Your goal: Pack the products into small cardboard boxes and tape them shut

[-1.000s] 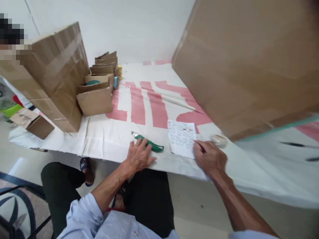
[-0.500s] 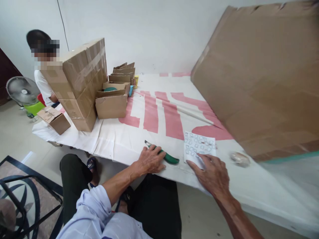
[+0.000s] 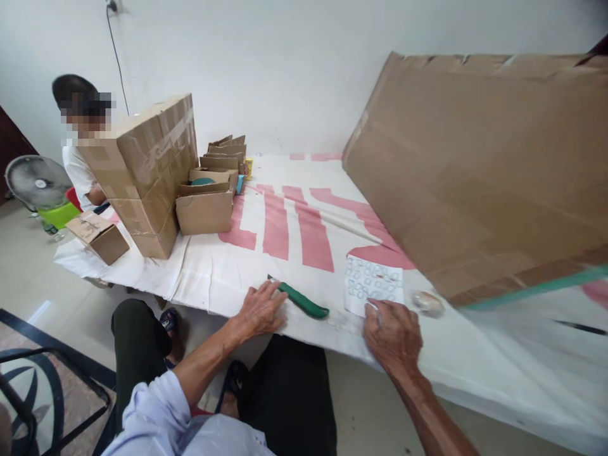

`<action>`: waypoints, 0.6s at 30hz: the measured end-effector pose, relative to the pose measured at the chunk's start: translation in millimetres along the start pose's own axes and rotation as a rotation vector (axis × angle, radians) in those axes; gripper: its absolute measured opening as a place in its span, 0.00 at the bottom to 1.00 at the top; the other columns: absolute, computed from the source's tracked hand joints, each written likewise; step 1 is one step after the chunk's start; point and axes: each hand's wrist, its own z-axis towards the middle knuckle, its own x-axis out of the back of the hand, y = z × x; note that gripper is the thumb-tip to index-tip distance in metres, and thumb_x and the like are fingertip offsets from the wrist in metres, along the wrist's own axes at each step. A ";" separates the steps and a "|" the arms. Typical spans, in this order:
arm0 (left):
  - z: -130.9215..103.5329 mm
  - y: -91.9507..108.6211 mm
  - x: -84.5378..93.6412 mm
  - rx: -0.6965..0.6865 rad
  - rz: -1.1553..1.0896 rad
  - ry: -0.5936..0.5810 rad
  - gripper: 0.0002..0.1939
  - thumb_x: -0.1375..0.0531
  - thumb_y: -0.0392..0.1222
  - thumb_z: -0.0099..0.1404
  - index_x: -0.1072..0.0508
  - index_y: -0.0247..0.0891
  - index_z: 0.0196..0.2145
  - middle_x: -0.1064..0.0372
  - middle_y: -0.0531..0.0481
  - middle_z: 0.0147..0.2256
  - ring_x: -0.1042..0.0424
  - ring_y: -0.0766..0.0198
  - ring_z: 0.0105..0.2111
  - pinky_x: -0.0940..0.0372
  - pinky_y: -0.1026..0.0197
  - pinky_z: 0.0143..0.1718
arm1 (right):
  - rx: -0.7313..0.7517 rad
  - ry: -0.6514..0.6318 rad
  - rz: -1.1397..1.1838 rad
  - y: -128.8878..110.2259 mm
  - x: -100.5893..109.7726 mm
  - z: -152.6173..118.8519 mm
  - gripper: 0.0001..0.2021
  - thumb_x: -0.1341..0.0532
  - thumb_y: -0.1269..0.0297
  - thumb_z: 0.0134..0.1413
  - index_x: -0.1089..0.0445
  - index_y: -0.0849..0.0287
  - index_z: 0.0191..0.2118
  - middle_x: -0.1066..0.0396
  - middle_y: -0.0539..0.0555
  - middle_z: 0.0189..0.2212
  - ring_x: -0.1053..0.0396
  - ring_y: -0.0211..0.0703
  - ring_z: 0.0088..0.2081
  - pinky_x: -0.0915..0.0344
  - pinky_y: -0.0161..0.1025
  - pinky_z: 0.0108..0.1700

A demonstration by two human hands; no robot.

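The white paper (image 3: 374,284), marked with small drawn outlines, lies on the tabletop (image 3: 228,282); the right hand (image 3: 393,332) curls at its near edge, grip unclear. The left hand (image 3: 260,309) lies loosely spread by 1 green-handled knife (image 3: 304,303).

Glossy green plastic knife handle (image 3: 306,304) (brown cardboard boxes (image 3: 142,218) matt).

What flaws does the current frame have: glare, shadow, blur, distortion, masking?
Head view: a bright glare streak on the floor at left; the upper right corner darkened; the large cardboard panel soft-edged and lacking fine detail; marks on the paper sheet too blurred to read; faint, diffuse shadows by the right hand; pixel blocks over part of the other person's head.
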 end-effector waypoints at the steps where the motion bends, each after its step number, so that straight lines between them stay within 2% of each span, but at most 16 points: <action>1: -7.0 -8.7 3.7 0.054 -0.019 0.040 0.30 0.35 0.46 0.71 0.32 0.40 0.68 0.41 0.31 0.73 0.39 0.40 0.72 0.30 0.36 0.62 | 0.010 0.010 -0.002 -0.1 0.1 -0.5 0.15 0.46 0.59 0.67 0.24 0.58 0.41 0.24 0.63 0.37 0.29 0.57 0.42 0.33 0.52 0.50; 4: -33.8 -46.4 27.1 0.323 -0.047 0.206 0.30 0.32 0.44 0.68 0.29 0.41 0.66 0.38 0.32 0.71 0.35 0.42 0.70 0.32 0.38 0.65 | 0.061 0.039 -0.009 0.0 0.1 -1.7 0.14 0.45 0.59 0.69 0.23 0.59 0.41 0.24 0.63 0.37 0.29 0.55 0.40 0.33 0.50 0.48; 6: -55.5 -80.4 52.9 0.628 -0.020 0.350 0.27 0.30 0.42 0.66 0.26 0.44 0.62 0.31 0.39 0.67 0.31 0.49 0.67 0.32 0.46 0.66 | 0.077 0.045 -0.003 -0.5 0.0 -1.9 0.14 0.45 0.59 0.69 0.23 0.59 0.40 0.24 0.63 0.37 0.29 0.54 0.39 0.34 0.50 0.48; 7: -66.6 -98.8 67.8 0.742 0.006 0.393 0.24 0.32 0.43 0.69 0.25 0.42 0.61 0.30 0.38 0.65 0.29 0.49 0.66 0.32 0.47 0.65 | 0.079 0.045 0.000 -1.0 0.0 -1.7 0.13 0.44 0.60 0.69 0.23 0.58 0.40 0.24 0.62 0.37 0.29 0.54 0.39 0.34 0.50 0.48; 9: -87.0 -135.4 97.8 0.917 0.053 0.451 0.19 0.38 0.45 0.73 0.25 0.37 0.59 0.28 0.31 0.62 0.28 0.43 0.64 0.32 0.43 0.64 | 0.086 0.054 -0.009 -2.1 -0.4 -1.2 0.13 0.44 0.61 0.69 0.23 0.58 0.40 0.24 0.62 0.37 0.30 0.53 0.39 0.34 0.49 0.48; 11: -102.1 -167.4 122.7 1.079 0.076 0.469 0.17 0.40 0.48 0.75 0.23 0.36 0.54 0.24 0.29 0.56 0.24 0.39 0.58 0.29 0.40 0.58 | 0.116 0.085 -0.037 -3.3 -0.9 -0.5 0.13 0.44 0.61 0.70 0.23 0.59 0.40 0.23 0.62 0.37 0.29 0.53 0.39 0.33 0.48 0.48; 14: -111.1 -200.4 142.1 1.216 0.078 0.458 0.19 0.39 0.57 0.74 0.21 0.38 0.47 0.20 0.31 0.50 0.21 0.37 0.54 0.28 0.43 0.53 | 0.156 0.121 -0.075 -5.3 -1.2 0.9 0.14 0.44 0.61 0.71 0.22 0.59 0.39 0.21 0.62 0.37 0.28 0.52 0.39 0.31 0.48 0.48; 18: -105.8 -221.4 141.4 1.271 0.068 0.434 0.22 0.36 0.62 0.71 0.21 0.40 0.43 0.19 0.30 0.51 0.21 0.36 0.55 0.29 0.43 0.53 | 0.110 0.099 -0.070 -9.3 0.6 3.3 0.14 0.44 0.62 0.70 0.22 0.58 0.39 0.22 0.62 0.38 0.29 0.52 0.40 0.32 0.48 0.48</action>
